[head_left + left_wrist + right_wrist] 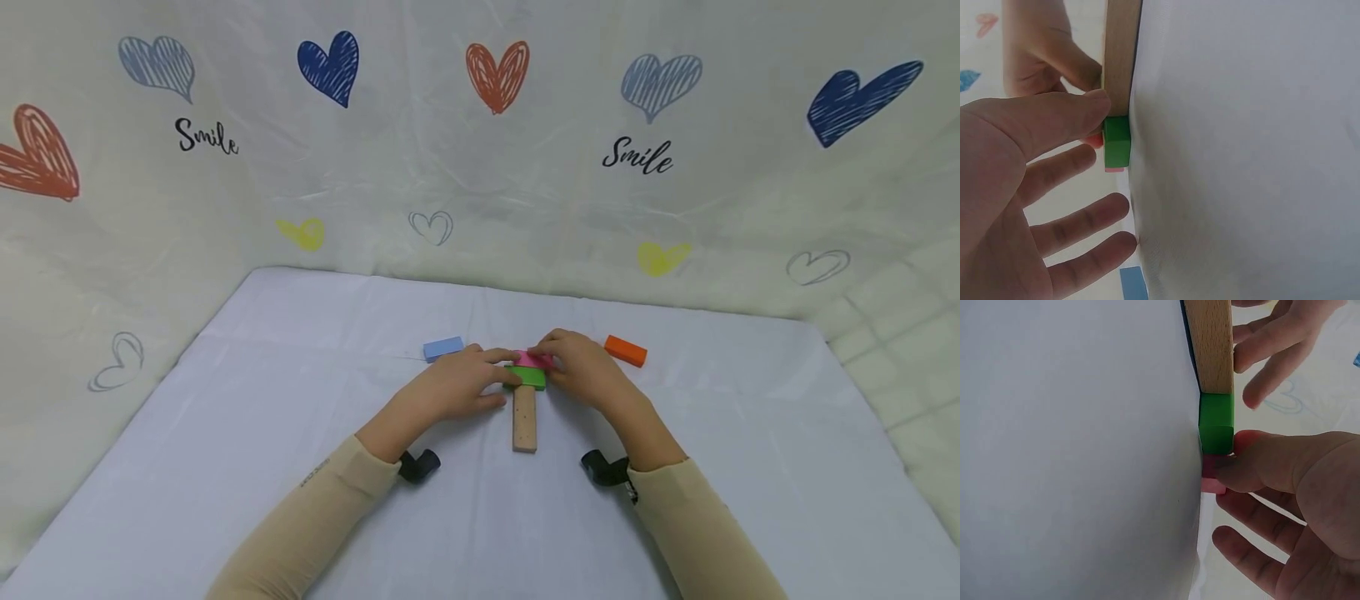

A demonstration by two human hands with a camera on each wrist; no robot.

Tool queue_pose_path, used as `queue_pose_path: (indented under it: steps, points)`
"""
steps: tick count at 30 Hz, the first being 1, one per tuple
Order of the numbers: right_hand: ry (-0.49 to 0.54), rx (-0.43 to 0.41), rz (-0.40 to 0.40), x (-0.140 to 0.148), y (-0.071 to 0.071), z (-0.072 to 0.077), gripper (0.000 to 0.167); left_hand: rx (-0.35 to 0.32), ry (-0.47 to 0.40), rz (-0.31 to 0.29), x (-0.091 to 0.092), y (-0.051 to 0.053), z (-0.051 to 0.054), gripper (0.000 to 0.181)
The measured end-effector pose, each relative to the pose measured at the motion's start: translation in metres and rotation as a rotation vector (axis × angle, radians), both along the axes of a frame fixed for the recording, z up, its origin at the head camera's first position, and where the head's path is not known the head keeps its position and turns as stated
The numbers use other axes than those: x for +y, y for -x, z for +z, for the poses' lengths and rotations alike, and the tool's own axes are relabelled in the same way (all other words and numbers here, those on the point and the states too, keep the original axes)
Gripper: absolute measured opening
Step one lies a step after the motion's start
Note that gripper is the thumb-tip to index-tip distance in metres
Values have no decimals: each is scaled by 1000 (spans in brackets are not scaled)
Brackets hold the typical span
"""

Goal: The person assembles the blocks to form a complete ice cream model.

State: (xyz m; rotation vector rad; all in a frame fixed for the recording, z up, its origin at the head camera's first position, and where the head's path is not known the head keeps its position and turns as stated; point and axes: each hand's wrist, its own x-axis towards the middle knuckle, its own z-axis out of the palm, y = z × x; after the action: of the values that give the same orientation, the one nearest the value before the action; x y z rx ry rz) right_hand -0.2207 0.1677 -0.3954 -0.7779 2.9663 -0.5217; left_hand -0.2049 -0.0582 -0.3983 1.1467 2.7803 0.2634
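Note:
A plain wooden block (524, 419) lies lengthwise toward the person, its far end against a green block (531, 377) set crosswise. Beyond the green one, a pink block (534, 359) sits partly covered by fingers. The right hand (592, 371) pinches the pink block at its right side; in the right wrist view its thumb lies on the pink block (1213, 485). Fingers of the left hand (457, 385) are spread and touch the left ends of the green and pink blocks. In the left wrist view the thumb of the left hand (1041, 125) is beside the wood-green joint.
A blue block (443, 348) lies behind the left hand, and an orange block (626, 351) lies right of the right hand. Black wrist devices show under both wrists. A white cloth (187, 467) covers the table; a sheet printed with hearts hangs behind it.

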Motion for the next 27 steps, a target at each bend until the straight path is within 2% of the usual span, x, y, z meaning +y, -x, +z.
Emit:
queue_pose_path:
  steps: [9,20,27]
  points:
    - [3,-12,17,-2,1,0,29,-8,-14,-13,0,3,-3,37]
    - [7,2,45,-4,1,-3,34,9,9,-11,0,2,-3,37]
    - [-4,-6,22,-5,1,-4,38,3,2,-1,-1,1,-3,36]
